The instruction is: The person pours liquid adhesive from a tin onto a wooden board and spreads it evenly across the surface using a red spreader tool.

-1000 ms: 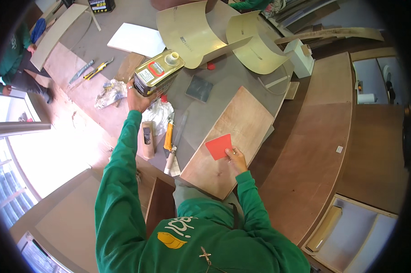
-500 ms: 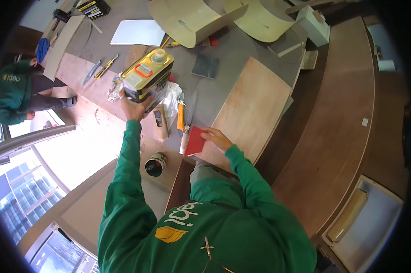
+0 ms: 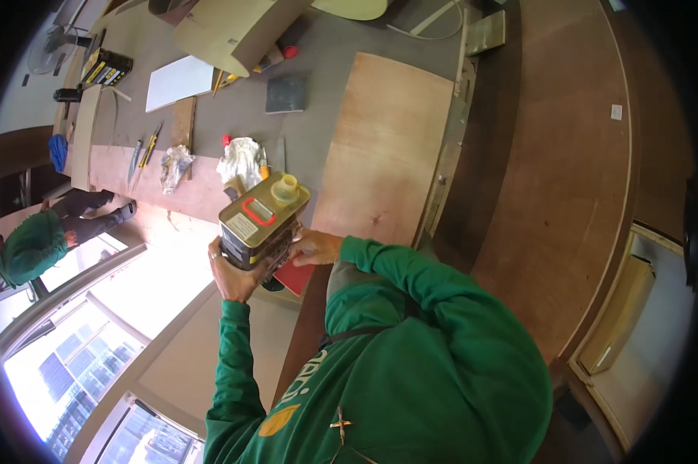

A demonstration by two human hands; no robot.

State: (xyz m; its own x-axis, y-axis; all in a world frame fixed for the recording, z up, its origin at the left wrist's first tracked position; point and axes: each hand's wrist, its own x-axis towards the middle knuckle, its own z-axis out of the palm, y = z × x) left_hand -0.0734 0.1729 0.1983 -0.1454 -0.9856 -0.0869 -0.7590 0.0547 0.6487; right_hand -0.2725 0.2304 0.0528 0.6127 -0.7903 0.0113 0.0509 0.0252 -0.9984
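The left hand (image 3: 236, 277) grasps a metal can (image 3: 262, 224), which lies at its one o'clock; the right hand (image 3: 315, 246), at the can's four o'clock, holds a red card (image 3: 293, 278) at its own seven.

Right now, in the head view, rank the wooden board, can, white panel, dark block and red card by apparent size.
1. Wooden board
2. Can, perhaps enlarged by nearness to the camera
3. White panel
4. Dark block and red card: order unsure, since the card is partly hidden
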